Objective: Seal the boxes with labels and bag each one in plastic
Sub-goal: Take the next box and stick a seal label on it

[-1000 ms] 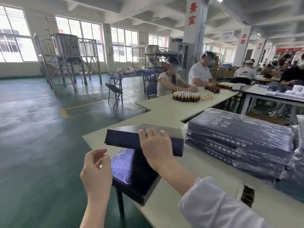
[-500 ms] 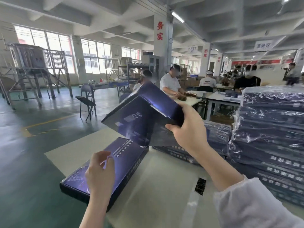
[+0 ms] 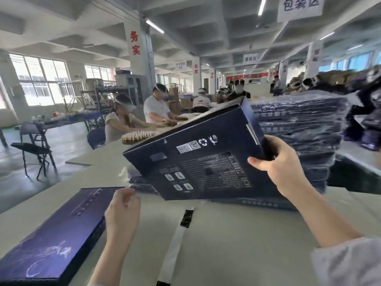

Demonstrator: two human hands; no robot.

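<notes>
Box (image 3: 206, 159) is held tilted above the table (image 3: 237, 234), gripped by the right hand (image 3: 283, 168) — left hand (image 3: 121, 211) curled, contents not discernible.

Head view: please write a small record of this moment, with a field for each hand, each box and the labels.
Raised box: tilted, off the table, printed back towards camera
Right hand: grips the raised box by its right edge
Left hand: curled into a fist, nothing visible in it
Second box: flat on the table, at left
Label strip: on the table between the hands
Bagged boxes: stacked behind the raised box
</notes>
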